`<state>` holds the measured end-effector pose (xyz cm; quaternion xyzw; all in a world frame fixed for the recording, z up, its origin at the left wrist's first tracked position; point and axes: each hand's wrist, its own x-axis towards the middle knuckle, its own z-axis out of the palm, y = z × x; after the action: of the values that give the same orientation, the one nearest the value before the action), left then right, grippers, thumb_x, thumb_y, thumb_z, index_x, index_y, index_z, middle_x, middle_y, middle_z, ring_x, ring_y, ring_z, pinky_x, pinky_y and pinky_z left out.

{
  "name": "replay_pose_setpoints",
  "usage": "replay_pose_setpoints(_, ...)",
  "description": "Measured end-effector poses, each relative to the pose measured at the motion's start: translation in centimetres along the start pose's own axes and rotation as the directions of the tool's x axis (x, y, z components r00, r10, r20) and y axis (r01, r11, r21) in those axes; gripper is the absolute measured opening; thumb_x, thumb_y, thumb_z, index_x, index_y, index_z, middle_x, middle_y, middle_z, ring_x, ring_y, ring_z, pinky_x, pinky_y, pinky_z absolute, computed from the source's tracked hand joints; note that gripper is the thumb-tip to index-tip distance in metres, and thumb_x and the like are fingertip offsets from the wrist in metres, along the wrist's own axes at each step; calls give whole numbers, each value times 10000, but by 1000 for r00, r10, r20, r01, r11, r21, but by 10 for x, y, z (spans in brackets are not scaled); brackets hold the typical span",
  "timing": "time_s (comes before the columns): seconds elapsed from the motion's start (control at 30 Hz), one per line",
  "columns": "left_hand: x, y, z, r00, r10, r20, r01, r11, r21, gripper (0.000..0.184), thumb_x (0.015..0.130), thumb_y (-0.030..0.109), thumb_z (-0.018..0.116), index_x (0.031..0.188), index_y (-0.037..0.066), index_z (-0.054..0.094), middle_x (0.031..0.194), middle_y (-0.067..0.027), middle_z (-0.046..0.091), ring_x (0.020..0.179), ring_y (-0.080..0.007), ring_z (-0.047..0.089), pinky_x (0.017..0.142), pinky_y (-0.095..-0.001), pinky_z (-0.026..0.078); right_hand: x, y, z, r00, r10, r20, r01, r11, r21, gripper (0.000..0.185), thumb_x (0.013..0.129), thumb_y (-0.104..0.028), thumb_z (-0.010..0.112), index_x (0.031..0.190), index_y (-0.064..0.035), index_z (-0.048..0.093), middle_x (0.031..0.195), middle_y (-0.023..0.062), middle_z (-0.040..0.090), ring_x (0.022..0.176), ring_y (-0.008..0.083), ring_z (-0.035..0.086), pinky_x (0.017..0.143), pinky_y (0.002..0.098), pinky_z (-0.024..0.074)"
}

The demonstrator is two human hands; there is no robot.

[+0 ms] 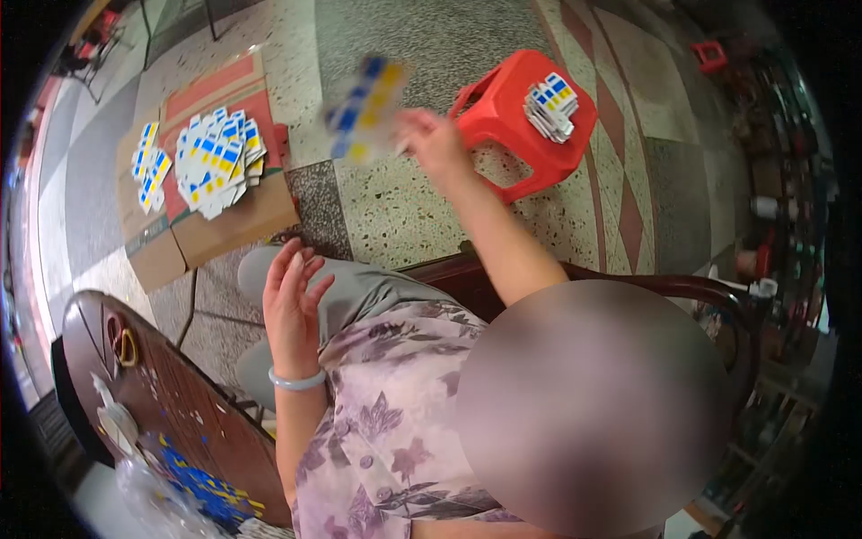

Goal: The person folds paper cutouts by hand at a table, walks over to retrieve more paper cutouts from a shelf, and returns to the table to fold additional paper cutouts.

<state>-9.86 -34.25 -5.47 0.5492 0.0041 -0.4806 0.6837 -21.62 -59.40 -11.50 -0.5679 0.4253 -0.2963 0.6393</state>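
My right hand (435, 148) is stretched out over the floor beside the red stool. Its fingers are pinched on the edge of a whitish card (364, 108) with blue and yellow patches, smeared by motion. Whether it is one card or several together, I cannot tell. Raised over my lap, my left hand (294, 292) holds nothing, its fingers apart and slightly bent; a pale bangle (298, 381) circles that wrist. A heap of similar blue, yellow and white cards (220, 157) lies on a cardboard box (238, 229), with a smaller group (151, 171) beside it.
A stack of such cards (551, 106) sits on the red plastic stool (503, 117). On the brown wooden table (180, 386) are scissors (126, 346), a white tape roll (117, 422), blue and yellow strips (202, 476) and clear plastic (148, 494). A dark wooden chair rail (664, 283) runs behind my right arm.
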Motion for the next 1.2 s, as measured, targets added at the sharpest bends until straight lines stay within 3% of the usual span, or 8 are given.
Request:
replay_pose_setpoints(0.2, 1, -9, -17, 997, -52, -51, 53, 999, 7, 351, 943, 178, 541, 1244, 2, 506, 1079, -111, 600, 977, -208, 606, 781, -345, 542, 88, 57, -267, 732, -202, -650, 20, 961, -275, 274, 887, -154, 603, 1121, -14, 633, 931, 52, 671, 718, 102, 627, 528, 237, 484)
replay_pose_setpoints(0.47, 8, -18, -15, 990, -112, -89, 114, 993, 19, 318, 939, 180, 553, 1202, 3, 534, 1048, -102, 606, 932, -192, 615, 755, -336, 547, 87, 80, -368, 793, 125, -597, -396, 850, -349, 266, 833, -194, 617, 1067, -81, 676, 703, 15, 642, 526, 79, 558, 397, 229, 343)
replay_pose_setpoints(0.6, 12, -18, -7, 986, -128, -104, 133, 990, 43, 298, 933, 170, 567, 1183, 9, 541, 1044, -98, 600, 928, -184, 613, 757, -334, 542, 112, 121, -409, 865, -61, -499, -341, 657, -672, 332, 801, -293, 665, 1042, -67, 693, 749, 70, 676, 581, 146, 608, 518, 298, 461)
replay_pose_setpoints(0.7, 14, -20, -5, 982, -139, -126, 147, 987, 62, 295, 932, 168, 569, 1179, 9, 542, 1039, -94, 602, 920, -179, 615, 755, -334, 542, 99, 92, -391, 781, -113, -614, -438, 601, -668, 497, 756, -428, 692, 1104, -74, 666, 1007, 158, 686, 984, 289, 642, 875, 368, 477)
replay_pose_setpoints(0.87, 19, -25, -10, 973, -166, -160, 178, 982, 66, 289, 929, 163, 574, 1175, 13, 545, 1031, -83, 610, 901, -167, 625, 750, -330, 546, 81, 160, -441, 549, 50, -834, -676, 614, -408, 657, 753, -517, 681, 1201, -44, 604, 1234, 224, 571, 1148, 348, 548, 934, 391, 451)
replay_pose_setpoints(0.93, 23, -30, -13, 973, -174, -153, 184, 981, 59, 289, 928, 164, 576, 1173, 15, 546, 1030, -79, 614, 891, -161, 632, 743, -325, 548, 73, 216, -439, 661, 72, -746, -242, 963, -121, 810, 757, -553, 682, 1325, -14, 474, 1305, 206, 517, 1198, 334, 510, 974, 420, 430)
replay_pose_setpoints(1.03, 25, -33, -8, 968, -179, -176, 194, 978, 76, 282, 925, 161, 578, 1166, 16, 552, 1031, -77, 619, 878, -153, 638, 731, -318, 549, 58, 207, -400, 640, 377, -669, -198, 923, 330, 881, 770, -547, 689, 1393, -20, 357, 1330, 161, 498, 1190, 291, 518, 980, 452, 428)
replay_pose_setpoints(1.2, 29, -39, -4, 964, -205, -172, 221, 972, 83, 275, 931, 155, 555, 1167, 14, 556, 1011, -87, 635, 870, -162, 647, 721, -326, 552, 40, 205, -384, 812, 281, -512, -101, 931, 351, 745, 813, -450, 693, 1366, -53, 390, 1324, 130, 497, 1160, 257, 533, 952, 435, 450)
